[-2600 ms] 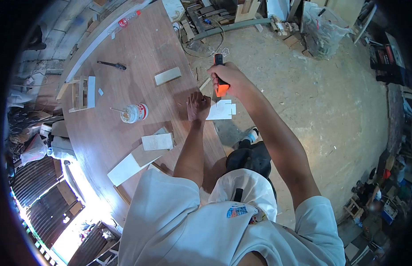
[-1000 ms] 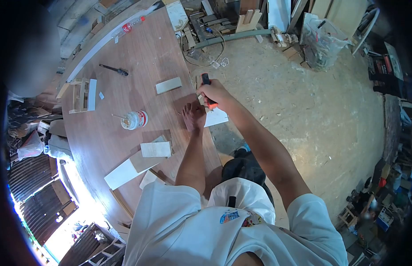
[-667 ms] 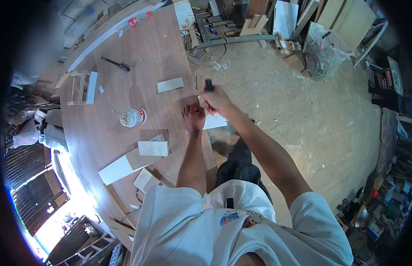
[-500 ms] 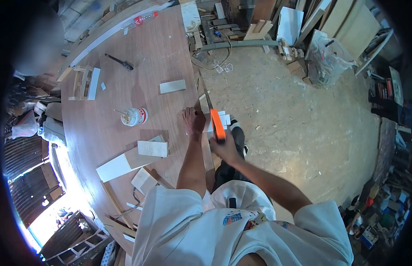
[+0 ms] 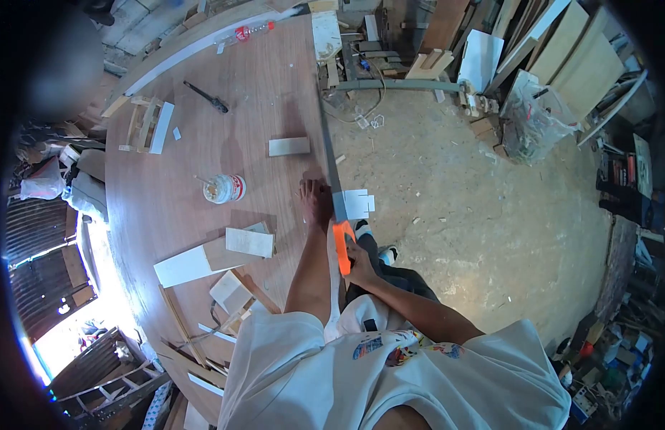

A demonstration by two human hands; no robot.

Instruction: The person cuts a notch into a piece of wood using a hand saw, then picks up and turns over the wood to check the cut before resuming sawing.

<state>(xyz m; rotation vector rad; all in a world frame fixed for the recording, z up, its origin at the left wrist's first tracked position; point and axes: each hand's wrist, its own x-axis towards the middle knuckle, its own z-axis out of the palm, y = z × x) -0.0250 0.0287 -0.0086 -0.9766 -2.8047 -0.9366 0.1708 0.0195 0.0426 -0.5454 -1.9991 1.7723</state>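
My right hand (image 5: 359, 265) is closed around the orange handle of a handsaw (image 5: 342, 244). The saw's long dark blade points away from me along the table's right edge. My left hand (image 5: 316, 205) bears down at that edge with its fingers bent, just left of the blade. A white board (image 5: 359, 204) with a notched end juts out past the edge over the floor, right of the blade. My left hand seems to hold its other end, which is mostly covered. Whether the teeth touch the board I cannot make out.
On the wooden table (image 5: 253, 86) are a small block (image 5: 289, 147), a tub (image 5: 225, 188), a dark tool (image 5: 206, 97), a plastic bottle (image 5: 253, 30), a small wooden frame (image 5: 150, 125) and boards (image 5: 250, 242). A plastic bag (image 5: 536, 118) and leaning planks stand beyond the floor.
My right hand has drawn the saw back toward my body, and the blade now lies more in line with the table edge. My left hand stays at the edge. The view has shifted slightly.
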